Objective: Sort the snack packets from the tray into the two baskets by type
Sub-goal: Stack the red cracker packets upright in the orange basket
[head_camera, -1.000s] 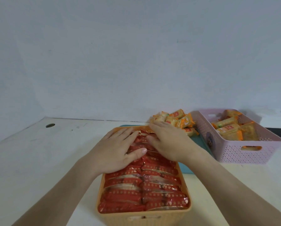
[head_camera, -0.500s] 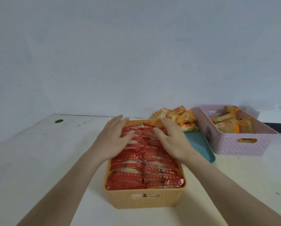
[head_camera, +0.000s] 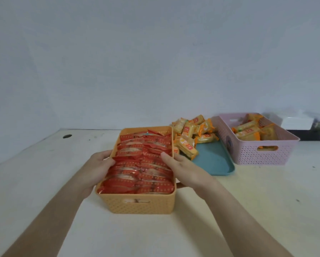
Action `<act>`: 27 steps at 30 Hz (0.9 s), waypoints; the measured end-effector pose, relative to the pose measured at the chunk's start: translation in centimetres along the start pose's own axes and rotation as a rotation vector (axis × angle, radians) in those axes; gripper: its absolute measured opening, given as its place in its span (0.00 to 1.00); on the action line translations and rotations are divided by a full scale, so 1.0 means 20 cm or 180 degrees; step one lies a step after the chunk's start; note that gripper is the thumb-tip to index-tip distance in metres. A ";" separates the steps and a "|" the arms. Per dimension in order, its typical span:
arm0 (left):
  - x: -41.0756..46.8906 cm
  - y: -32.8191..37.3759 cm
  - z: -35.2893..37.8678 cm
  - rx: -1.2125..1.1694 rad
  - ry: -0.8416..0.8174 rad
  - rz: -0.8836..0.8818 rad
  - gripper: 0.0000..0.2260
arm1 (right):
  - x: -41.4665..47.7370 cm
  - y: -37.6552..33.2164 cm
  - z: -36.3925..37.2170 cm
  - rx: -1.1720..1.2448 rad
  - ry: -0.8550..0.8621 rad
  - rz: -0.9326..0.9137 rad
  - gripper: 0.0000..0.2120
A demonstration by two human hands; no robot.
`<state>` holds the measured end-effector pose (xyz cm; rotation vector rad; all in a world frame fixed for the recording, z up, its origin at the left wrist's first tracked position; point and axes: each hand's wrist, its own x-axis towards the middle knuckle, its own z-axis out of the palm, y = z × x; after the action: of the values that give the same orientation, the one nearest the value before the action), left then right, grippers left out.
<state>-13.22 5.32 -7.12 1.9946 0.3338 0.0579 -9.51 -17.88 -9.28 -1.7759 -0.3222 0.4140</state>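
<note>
Between the left hand (head_camera: 98,168) and right hand (head_camera: 185,168), both grasping its sides, is the orange basket (head_camera: 140,204) of red snack packets (head_camera: 144,164); beyond the right hand, yellow packets (head_camera: 189,133) lie on the teal tray (head_camera: 215,161).

Left hand (head_camera: 98,170), right hand (head_camera: 186,170) on basket (head_camera: 137,203)

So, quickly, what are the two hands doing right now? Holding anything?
Left hand: grips the left wall of the orange basket, thumb over the rim.
Right hand: grips the same basket's right wall, thumb over the rim.
</note>
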 end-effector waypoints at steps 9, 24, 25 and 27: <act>0.20 -0.08 -0.17 -0.0509 0.0568 -0.0235 0.12 | 0.24 -0.03 0.22 0.0460 -0.0004 -0.0454 0.20; 0.13 -0.20 -0.11 -0.2261 0.0797 0.0088 0.16 | 0.25 -0.08 0.31 0.0232 -0.0150 -0.0426 0.24; 0.14 -0.19 -0.13 -0.2342 0.0883 0.0086 0.17 | 0.26 -0.09 0.32 0.0288 -0.0177 -0.0406 0.23; 0.16 -0.16 -0.17 -0.2452 0.1043 0.0108 0.17 | 0.30 -0.13 0.37 0.0428 -0.0113 -0.0442 0.20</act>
<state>-11.46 10.54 -8.89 1.2200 0.4101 0.4681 -7.35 -8.20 -9.00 -1.6059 -0.4304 0.3602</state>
